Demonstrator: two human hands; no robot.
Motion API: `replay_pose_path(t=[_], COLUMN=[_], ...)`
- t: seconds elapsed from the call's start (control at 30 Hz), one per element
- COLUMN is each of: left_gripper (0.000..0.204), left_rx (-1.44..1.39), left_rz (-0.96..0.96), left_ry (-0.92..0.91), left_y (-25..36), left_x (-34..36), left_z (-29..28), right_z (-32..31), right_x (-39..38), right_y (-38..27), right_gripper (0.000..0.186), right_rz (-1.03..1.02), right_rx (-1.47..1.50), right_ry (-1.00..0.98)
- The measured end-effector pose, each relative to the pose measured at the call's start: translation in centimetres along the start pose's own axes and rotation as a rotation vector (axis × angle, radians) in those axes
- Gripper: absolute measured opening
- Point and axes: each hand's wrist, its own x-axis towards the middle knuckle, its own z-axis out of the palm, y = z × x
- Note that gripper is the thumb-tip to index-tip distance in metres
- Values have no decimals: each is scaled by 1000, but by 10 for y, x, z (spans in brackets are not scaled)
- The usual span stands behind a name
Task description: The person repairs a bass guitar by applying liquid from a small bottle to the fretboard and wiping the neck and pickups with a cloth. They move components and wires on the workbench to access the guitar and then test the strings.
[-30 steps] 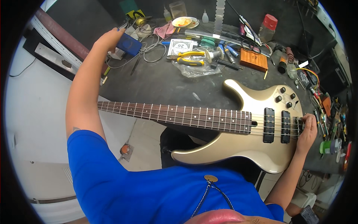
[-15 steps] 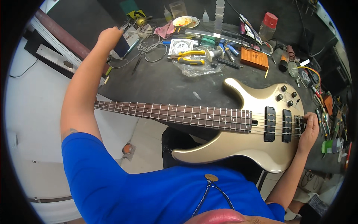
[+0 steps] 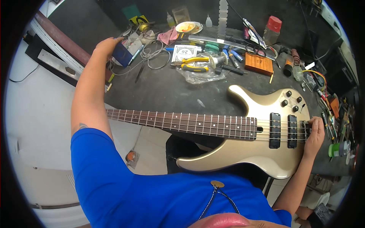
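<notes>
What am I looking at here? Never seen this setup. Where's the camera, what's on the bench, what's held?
There's no robot, just bare hands. The only view comes from a fisheye camera on the wearer's head, looking down, so straight edges bend near the rim.

The right hand touches the bridge end of a glossy gold bass guitar, which lies partly over the dark grey workbench. The left hand is at a dark blue rectangular case; how firmly the fingers grip it is unclear.

Beyond the bass lie yellow-and-black-handled pliers, a crumpled clear plastic bag, a reddish-brown wooden block and a pink cloth.
</notes>
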Motion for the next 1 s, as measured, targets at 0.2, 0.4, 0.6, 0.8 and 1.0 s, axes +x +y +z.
replay_pose_path(t=[0.2, 0.4, 0.6, 0.8, 1.0], left_gripper=[156, 91, 65, 64, 71], left_rx=[20, -252, -732, -632, -615], left_rz=[-28, 217, 577, 220, -33], left_ry=[82, 560, 357, 662, 662], left_y=[25, 53, 243, 284, 285], left_x=[-4, -106, -277, -341, -358], left_z=[-28, -88, -100, 5, 44], right_z=[-13, -8, -19, -25, -29], right_x=[-9, 5, -1, -3, 4], right_y=[4, 10, 15, 13, 24], right_gripper=[26, 26, 29, 29, 24], right_rz=[70, 33, 71, 109, 163], right_rx=[-46, 48, 124, 266, 156], right_ry=[-9, 70, 146, 139, 94])
